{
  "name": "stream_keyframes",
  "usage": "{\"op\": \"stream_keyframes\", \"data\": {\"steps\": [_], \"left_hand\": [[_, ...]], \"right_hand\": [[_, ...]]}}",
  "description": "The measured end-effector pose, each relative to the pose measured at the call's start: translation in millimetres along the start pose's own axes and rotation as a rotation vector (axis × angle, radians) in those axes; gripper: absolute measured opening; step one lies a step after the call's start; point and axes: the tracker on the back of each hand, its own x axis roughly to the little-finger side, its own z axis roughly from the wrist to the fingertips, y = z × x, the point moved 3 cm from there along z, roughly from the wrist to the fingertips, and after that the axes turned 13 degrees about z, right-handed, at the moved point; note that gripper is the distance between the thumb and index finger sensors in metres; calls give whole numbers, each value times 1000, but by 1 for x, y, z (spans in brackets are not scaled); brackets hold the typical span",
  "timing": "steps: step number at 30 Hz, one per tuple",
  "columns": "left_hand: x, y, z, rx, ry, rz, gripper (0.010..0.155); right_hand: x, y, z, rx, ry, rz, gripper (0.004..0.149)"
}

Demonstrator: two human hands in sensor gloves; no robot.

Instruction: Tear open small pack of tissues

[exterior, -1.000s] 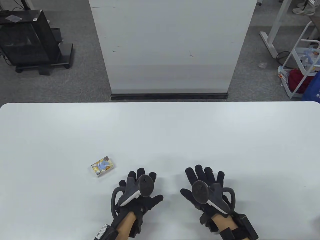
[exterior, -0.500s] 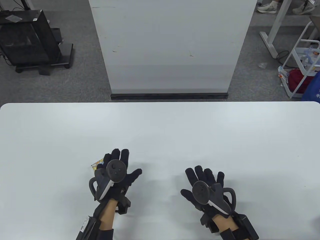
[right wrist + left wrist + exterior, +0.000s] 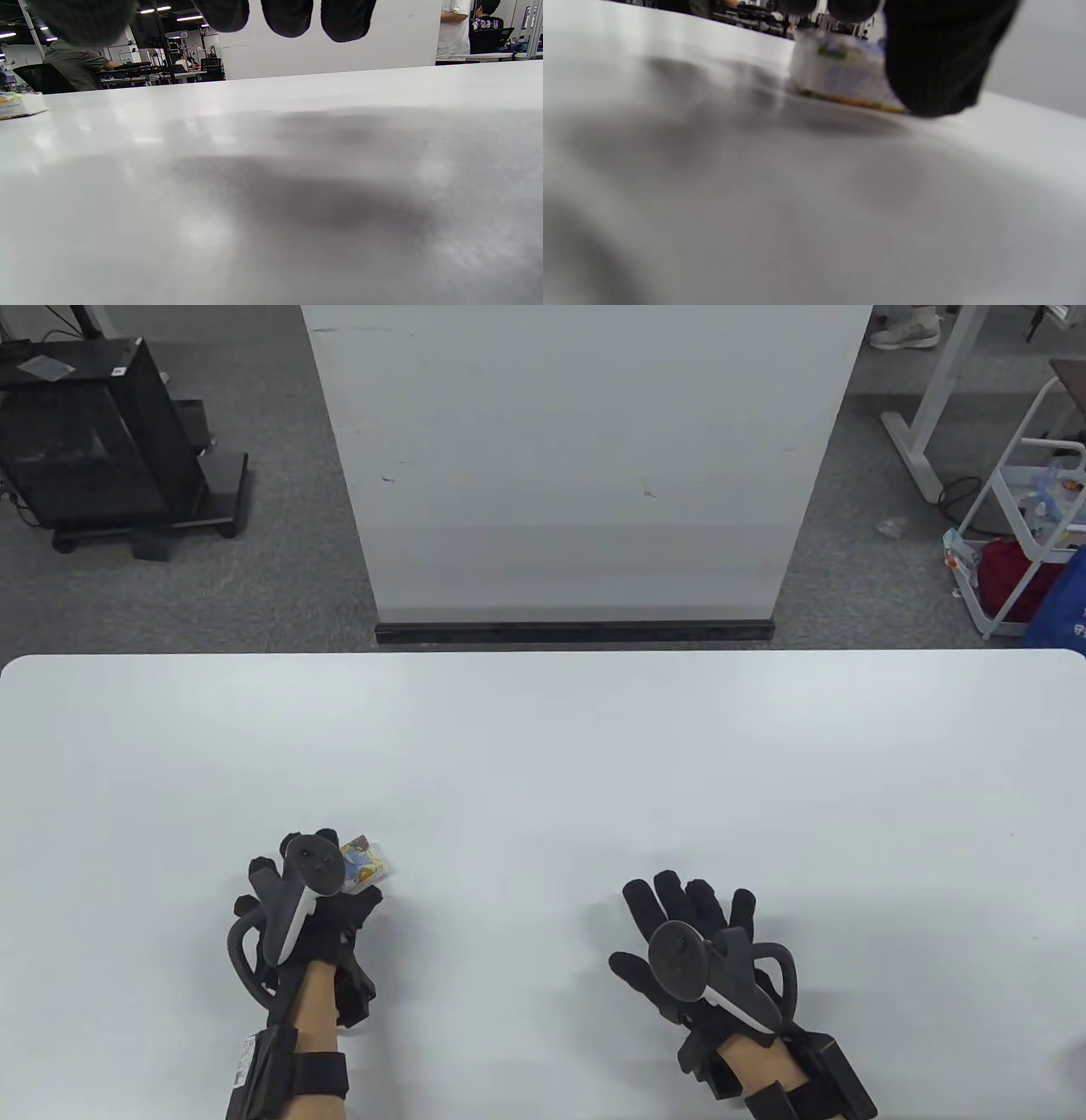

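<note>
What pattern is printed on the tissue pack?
A colourful cartoon print, blue and yellow, on the tissue pack; table view shows it best.

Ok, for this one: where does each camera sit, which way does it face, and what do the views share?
Table view: overhead, looking down at the white table; shows left hand at the tissue pack, right hand flat.
Left wrist view: low over the tabletop, facing the blurred pack; gloved fingers at top.
Right wrist view: low, facing across the table; fingertips at top.
Shared: the pack appears in all three, at the right wrist view's left edge.

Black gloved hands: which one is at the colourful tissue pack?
The left hand; its fingers reach the colourful tissue pack. The right hand lies apart on the white table.
</note>
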Motion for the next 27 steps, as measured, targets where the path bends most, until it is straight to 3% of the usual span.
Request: {"op": "stream_keyframes", "data": {"steps": [5, 17, 27], "left_hand": [[2, -11, 7, 23, 14, -33, 82], [-9, -2, -2, -54, 11, -32, 72], [-77, 34, -60, -139, -280, -107, 73]], "right_hand": [[-3, 1, -2, -5, -12, 1, 85], [-8, 0, -4, 7, -30, -6, 84], [-4, -9, -1, 21, -23, 52, 84]]}}
